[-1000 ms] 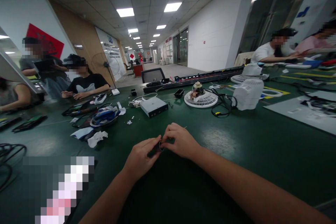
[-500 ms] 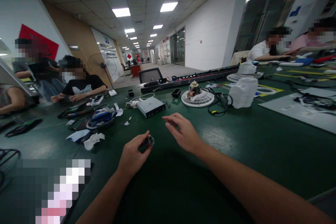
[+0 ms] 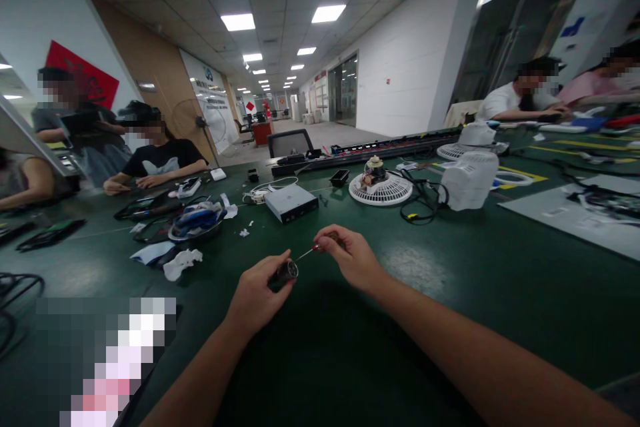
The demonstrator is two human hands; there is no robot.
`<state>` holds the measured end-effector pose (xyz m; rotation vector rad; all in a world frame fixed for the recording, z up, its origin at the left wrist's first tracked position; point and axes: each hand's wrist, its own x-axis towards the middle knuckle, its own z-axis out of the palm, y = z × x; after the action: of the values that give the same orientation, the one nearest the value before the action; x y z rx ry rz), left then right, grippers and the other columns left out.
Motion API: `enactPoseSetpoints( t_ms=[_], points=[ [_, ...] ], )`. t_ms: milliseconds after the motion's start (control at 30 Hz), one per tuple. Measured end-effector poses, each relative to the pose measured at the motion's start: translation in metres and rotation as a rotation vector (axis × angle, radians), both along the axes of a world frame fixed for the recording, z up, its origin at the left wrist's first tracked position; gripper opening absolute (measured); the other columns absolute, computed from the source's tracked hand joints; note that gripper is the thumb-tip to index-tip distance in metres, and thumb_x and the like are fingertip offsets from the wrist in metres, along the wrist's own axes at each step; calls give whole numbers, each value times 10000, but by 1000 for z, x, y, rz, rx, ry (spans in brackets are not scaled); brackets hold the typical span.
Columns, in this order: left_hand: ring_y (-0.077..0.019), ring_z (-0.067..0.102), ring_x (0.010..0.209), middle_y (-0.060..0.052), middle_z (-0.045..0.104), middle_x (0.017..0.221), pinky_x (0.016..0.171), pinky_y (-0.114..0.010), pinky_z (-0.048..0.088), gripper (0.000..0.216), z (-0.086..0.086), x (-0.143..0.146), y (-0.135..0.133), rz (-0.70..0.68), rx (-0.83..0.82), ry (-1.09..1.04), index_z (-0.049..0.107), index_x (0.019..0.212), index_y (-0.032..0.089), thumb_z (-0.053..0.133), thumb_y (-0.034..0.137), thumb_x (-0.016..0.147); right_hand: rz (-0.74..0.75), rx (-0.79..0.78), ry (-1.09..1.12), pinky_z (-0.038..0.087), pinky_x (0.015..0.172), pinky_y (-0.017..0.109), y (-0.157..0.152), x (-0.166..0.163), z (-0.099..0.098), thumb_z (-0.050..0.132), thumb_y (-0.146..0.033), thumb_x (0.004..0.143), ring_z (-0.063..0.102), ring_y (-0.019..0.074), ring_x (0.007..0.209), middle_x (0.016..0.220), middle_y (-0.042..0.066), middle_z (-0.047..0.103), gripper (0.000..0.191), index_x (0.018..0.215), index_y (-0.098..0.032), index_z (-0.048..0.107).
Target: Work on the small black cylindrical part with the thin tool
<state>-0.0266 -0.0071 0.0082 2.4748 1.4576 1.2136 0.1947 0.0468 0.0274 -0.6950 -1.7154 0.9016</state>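
Observation:
My left hand (image 3: 261, 293) is closed around a short dark cylinder (image 3: 289, 271) whose round, ringed end faces up and to the right. Between the thumb and fingers of my right hand (image 3: 353, 257) is a slim screwdriver (image 3: 307, 253) with a thin metal shaft and some red at the front of its handle. Its shaft slants down to the left, and the tip is at the upper edge of the cylinder; I cannot tell whether they touch. My fingers hide most of the screwdriver's handle and the cylinder's rear.
A silver disc drive (image 3: 291, 203) lies beyond my hands on the green table (image 3: 450, 307). Behind it are a small black tray (image 3: 339, 178), a white fan grille with a motor (image 3: 381, 188) and a white housing (image 3: 470, 180). Cloths and cables lie left. Several people sit or stand around.
The screwdriver's shaft now shows, brought to the cylinder's upper edge by my right hand. My left hand has turned the cylinder's end slightly. The whole view has shifted a little.

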Motion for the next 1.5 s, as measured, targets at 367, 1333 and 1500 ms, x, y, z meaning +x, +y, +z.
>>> enactPoseSetpoints(
  t_ms=[367, 1333, 1500],
  points=[
    [-212, 726, 895, -72, 749, 1051, 842, -385, 606, 450, 2, 1, -1, 26, -5, -31, 646, 1228, 190, 711, 149, 784, -31, 75, -63, 488, 698, 290, -5, 0, 1, 555, -330, 952, 635, 164, 744, 805, 26, 683, 175, 890, -194, 647],
    [-220, 733, 903, -69, 755, 1046, 836, -379, 611, 433, 2, 5, -2, -5, -26, -15, 664, 1206, 198, 697, 146, 777, -21, 44, -71, 481, 659, 278, -3, -1, 0, 552, -332, 947, 621, 155, 676, 734, 9, 654, 175, 853, -192, 601],
    [-226, 726, 943, -72, 751, 1069, 864, -389, 601, 425, 3, 5, -2, 0, -32, -6, 667, 1199, 198, 694, 140, 779, 11, 26, -31, 490, 685, 282, -1, -1, -2, 546, -335, 948, 640, 161, 715, 768, 16, 672, 171, 872, -193, 606]
  ],
)
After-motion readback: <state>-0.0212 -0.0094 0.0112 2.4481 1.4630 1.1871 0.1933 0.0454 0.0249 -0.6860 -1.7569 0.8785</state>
